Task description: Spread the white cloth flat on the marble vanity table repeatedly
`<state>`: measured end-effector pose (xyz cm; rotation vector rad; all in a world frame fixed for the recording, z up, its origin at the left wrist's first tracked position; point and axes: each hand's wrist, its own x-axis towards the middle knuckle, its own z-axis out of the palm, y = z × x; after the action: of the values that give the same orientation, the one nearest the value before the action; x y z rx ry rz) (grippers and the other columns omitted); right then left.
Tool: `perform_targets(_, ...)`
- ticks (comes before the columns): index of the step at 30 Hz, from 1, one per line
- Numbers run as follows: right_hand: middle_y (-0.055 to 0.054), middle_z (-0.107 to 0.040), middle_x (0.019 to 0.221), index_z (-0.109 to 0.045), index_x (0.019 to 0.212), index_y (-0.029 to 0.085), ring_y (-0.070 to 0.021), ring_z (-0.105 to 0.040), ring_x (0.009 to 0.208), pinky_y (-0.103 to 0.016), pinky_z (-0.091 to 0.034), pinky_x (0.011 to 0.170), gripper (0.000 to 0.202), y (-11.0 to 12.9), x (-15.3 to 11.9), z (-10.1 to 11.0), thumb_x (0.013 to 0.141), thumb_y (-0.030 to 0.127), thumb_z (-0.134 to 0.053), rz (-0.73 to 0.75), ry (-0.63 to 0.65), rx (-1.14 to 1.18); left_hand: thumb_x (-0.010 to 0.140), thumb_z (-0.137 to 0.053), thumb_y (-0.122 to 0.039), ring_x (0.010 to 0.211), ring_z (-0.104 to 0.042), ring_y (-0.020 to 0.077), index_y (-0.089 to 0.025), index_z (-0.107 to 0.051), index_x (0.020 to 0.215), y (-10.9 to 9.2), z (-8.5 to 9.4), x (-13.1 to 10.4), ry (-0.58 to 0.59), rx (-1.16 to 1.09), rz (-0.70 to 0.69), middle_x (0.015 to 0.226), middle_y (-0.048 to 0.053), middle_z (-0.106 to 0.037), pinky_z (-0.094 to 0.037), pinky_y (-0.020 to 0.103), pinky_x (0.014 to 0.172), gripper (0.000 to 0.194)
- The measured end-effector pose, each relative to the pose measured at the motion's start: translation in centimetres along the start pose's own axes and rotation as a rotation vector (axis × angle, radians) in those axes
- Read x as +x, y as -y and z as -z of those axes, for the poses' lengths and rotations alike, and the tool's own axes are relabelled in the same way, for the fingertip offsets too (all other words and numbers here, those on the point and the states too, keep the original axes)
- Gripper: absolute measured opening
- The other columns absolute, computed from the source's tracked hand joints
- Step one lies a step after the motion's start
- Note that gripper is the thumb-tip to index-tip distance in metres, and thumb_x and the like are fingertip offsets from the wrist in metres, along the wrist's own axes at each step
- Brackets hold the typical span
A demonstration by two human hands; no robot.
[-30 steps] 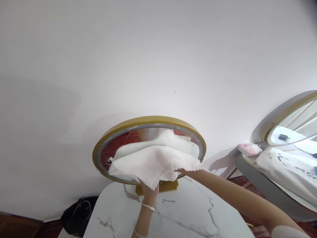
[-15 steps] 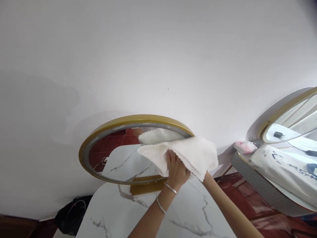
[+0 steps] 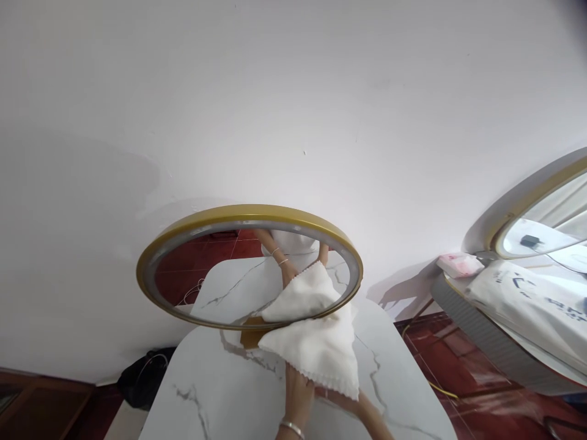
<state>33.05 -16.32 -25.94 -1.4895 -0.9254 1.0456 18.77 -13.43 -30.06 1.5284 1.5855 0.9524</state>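
A white cloth [image 3: 316, 348] with a scalloped edge spreads in front of the lower right rim of an oval-looking mirror [image 3: 250, 214] with a gold frame. My left hand [image 3: 299, 388], with a bracelet at the wrist, holds the cloth from below; its fingers are hidden by the fabric. Beside it, my right hand [image 3: 339, 398] also grips the cloth, mostly covered by it. Both arms and the cloth are reflected in the glass. The mirror stands on a white marble-patterned table [image 3: 197, 379], with a brown piece [image 3: 251, 338] at its base.
A pale wall [image 3: 293, 110] rises behind the mirror. To the right, another table [image 3: 495, 342] bears a tissue pack [image 3: 460, 264], a printed white bag [image 3: 527, 299] and a second gold-framed mirror [image 3: 513, 223]. A black bag [image 3: 144, 376] lies at lower left.
Both hands and the cloth have come down and toward me, from the mirror's right side to below its lower rim. The cloth now hangs as a rough triangle, and more of the glass shows.
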Motion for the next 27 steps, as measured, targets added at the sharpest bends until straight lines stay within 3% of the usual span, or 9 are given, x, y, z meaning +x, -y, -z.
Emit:
perform_targets(3, -0.011, -0.073, 0.099, -0.074, 0.09, 0.027, -0.0405, -0.061, 0.108, -0.048, -0.05, 0.092, 0.07, -1.3, -3.4, 0.3, 0.029, 0.058, -0.088, -0.184, 0.063, 0.231, 0.073, -0.059, -0.038, 0.136, -0.038, 0.0317, -0.017, -0.057, 0.124, 1.1, 0.6, -1.5, -0.024, -0.137, 0.081, 0.139, 0.015, -0.051, -0.024, 0.044, 0.117, 0.056)
perform_targets(7, -0.011, -0.067, 0.111, -0.065, 0.103, 0.023, -0.0351, -0.064, 0.104, -0.049, -0.05, 0.089, 0.077, -1.5, -5.5, 2.5, 0.046, 0.072, -0.078, -0.461, 0.052, 0.599, 0.077, -0.054, -0.047, 0.136, -0.039, 0.0303, -0.017, -0.058, 0.119, 1.0, 1.2, -2.3, -0.16, -0.335, 0.262, 0.139, 0.014, -0.052, -0.028, 0.041, 0.115, 0.052)
perform_targets(9, -0.011, -0.067, 0.106, -0.062, 0.103, 0.02, -0.0314, -0.068, 0.093, -0.047, -0.051, 0.086, 0.076, -1.1, -5.5, 3.3, 0.048, 0.068, -0.081, -0.535, -0.015, 0.593, 0.081, -0.051, -0.043, 0.134, -0.042, 0.029, -0.018, -0.059, 0.116, 0.7, 1.7, -1.9, -0.295, -0.456, 0.407, 0.138, 0.013, -0.053, -0.032, 0.04, 0.113, 0.044)
perform_targets(12, -0.009, -0.067, 0.094, -0.061, 0.098, 0.018, -0.0261, -0.069, 0.08, -0.042, -0.052, 0.08, 0.077, -0.7, -4.7, 3.2, 0.041, 0.063, -0.086, -0.551, -0.032, 0.486, 0.086, -0.048, -0.034, 0.12, -0.057, 0.0259, -0.018, -0.056, 0.114, -0.8, 3.2, -0.2, -0.463, -0.709, 0.606, 0.129, 0.014, -0.058, -0.045, 0.037, 0.103, 0.034)
perform_targets(16, -0.007, -0.066, 0.088, -0.057, 0.088, 0.019, -0.0214, -0.066, 0.07, -0.036, -0.053, 0.068, 0.075, -0.4, -3.2, 0.8, 0.038, 0.069, -0.082, -0.571, -0.044, 0.389, 0.087, -0.054, -0.034, 0.093, -0.069, 0.0202, -0.02, -0.054, 0.115, -4.2, 5.8, 2.5, -0.405, -0.892, 0.76, 0.108, 0.011, -0.066, -0.055, 0.031, 0.081, 0.031)
perform_targets(19, -0.003, -0.061, 0.081, -0.051, 0.085, 0.021, -0.0195, -0.064, 0.065, -0.034, -0.052, 0.061, 0.07, -0.3, -2.9, -0.7, 0.044, 0.071, -0.078, -0.557, -0.066, 0.299, 0.079, -0.067, -0.023, 0.081, -0.069, 0.0176, -0.024, -0.044, 0.127, -6.4, 6.6, 3.3, -0.326, -0.858, 0.755, 0.105, 0.008, -0.066, -0.056, 0.028, 0.069, 0.054)
perform_targets(22, -0.004, -0.06, 0.085, -0.049, 0.09, 0.022, -0.0206, -0.062, 0.066, -0.036, -0.051, 0.059, 0.063, -0.5, -4.7, -0.9, 0.057, 0.072, -0.069, -0.439, -0.071, 0.112, 0.071, -0.069, -0.008, 0.087, -0.067, 0.0145, -0.035, -0.031, 0.133, -8.1, 6.6, 2.0, -0.364, -0.839, 0.691, 0.121, 0.004, -0.06, -0.055, 0.023, 0.067, 0.077)
perform_targets(25, -0.011, -0.059, 0.113, -0.049, 0.113, 0.023, -0.0298, -0.061, 0.097, -0.044, -0.05, 0.083, 0.065, -0.6, -8.4, -0.7, 0.066, 0.064, -0.069, -0.062, -0.152, -0.114, 0.072, -0.068, -0.011, 0.094, -0.066, 0.0143, -0.043, -0.027, 0.134, -10.2, 6.9, -1.2, -0.352, -0.827, 0.561, 0.131, 0.003, -0.054, -0.055, 0.021, 0.067, 0.081)
perform_targets(27, -0.016, -0.046, 0.135, -0.038, 0.132, 0.024, -0.0366, -0.046, 0.124, -0.051, -0.039, 0.101, 0.079, -0.1, -10.8, -1.0, 0.068, 0.056, -0.071, 0.211, -0.169, -0.227, 0.073, -0.07, -0.019, 0.097, -0.066, 0.0165, -0.044, -0.022, 0.137, -12.3, 7.1, -3.9, -0.326, -0.817, 0.465, 0.134, 0.005, -0.051, -0.056, 0.022, 0.065, 0.084)
